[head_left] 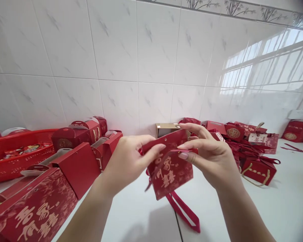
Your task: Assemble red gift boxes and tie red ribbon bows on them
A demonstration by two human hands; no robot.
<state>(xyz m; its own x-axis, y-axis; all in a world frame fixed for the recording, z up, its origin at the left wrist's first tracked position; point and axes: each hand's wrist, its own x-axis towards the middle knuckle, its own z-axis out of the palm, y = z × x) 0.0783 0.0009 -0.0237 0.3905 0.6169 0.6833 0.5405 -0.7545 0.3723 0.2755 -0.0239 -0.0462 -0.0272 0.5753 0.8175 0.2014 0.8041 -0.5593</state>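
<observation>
A red gift box [171, 174] with gold lettering is held up, tilted, above the white table. On its upper left edge my left hand [138, 156] grips the card, thumb in front and fingers behind. My right hand [204, 148] pinches a dark red ribbon [164, 164] between thumb and finger near the box's upper right. A small hole shows in the top edge. Below the box hangs a looped ribbon end [187, 211]. The back of the box and the fingers behind it are hidden.
Open red boxes [73, 174] stand in rows on the left, beside a red plastic basket [20, 168] holding small wrapped packets. Several ribbon-tied boxes [257, 168] are piled at the right. A brown carton [164, 129] stands against the tiled wall [116, 60].
</observation>
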